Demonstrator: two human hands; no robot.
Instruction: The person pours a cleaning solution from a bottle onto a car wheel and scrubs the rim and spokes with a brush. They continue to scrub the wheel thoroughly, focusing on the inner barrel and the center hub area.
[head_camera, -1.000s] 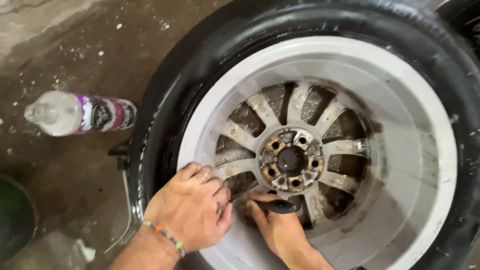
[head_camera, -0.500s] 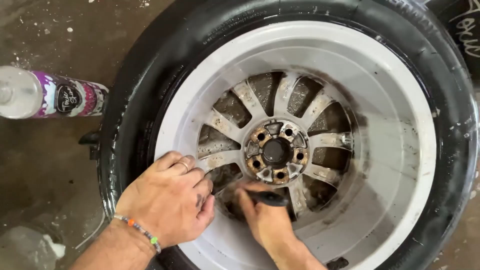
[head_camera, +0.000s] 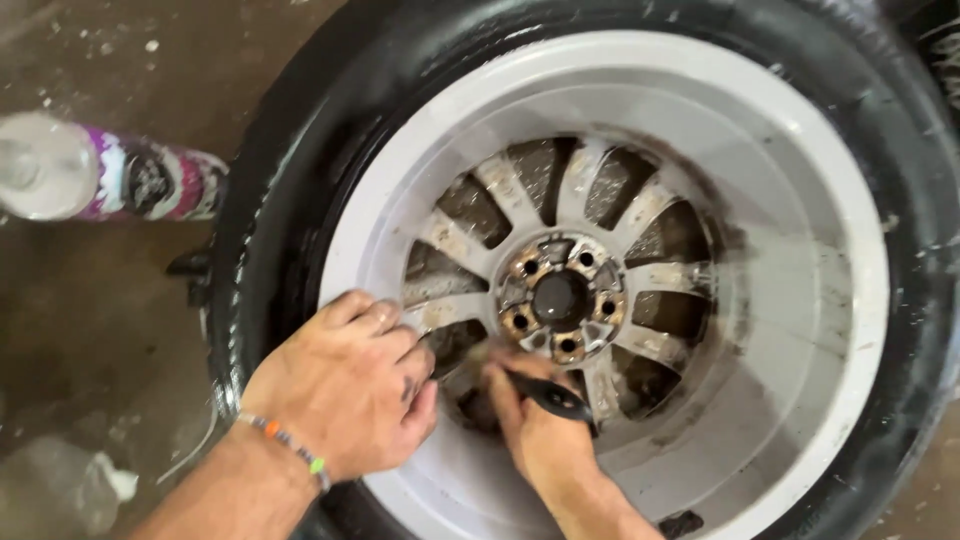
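1. The tire (head_camera: 280, 190) runs off the top, right and bottom edges, so its full round shape is not seen.
2. The black tool (head_camera: 556, 396) in the right hand (head_camera: 540, 430) shows only its handle; its working end is hidden down between the spokes, and its kind cannot be told.
3. The left hand (head_camera: 345, 385) covers part of the rim (head_camera: 800, 300) and a spoke.
4. The bottle (head_camera: 110, 180) is blurred and cut by the left edge.
5. Both forearms leave the bottom edge.
6. A pale scrap (head_camera: 70, 480) on the floor is too blurred to tell.
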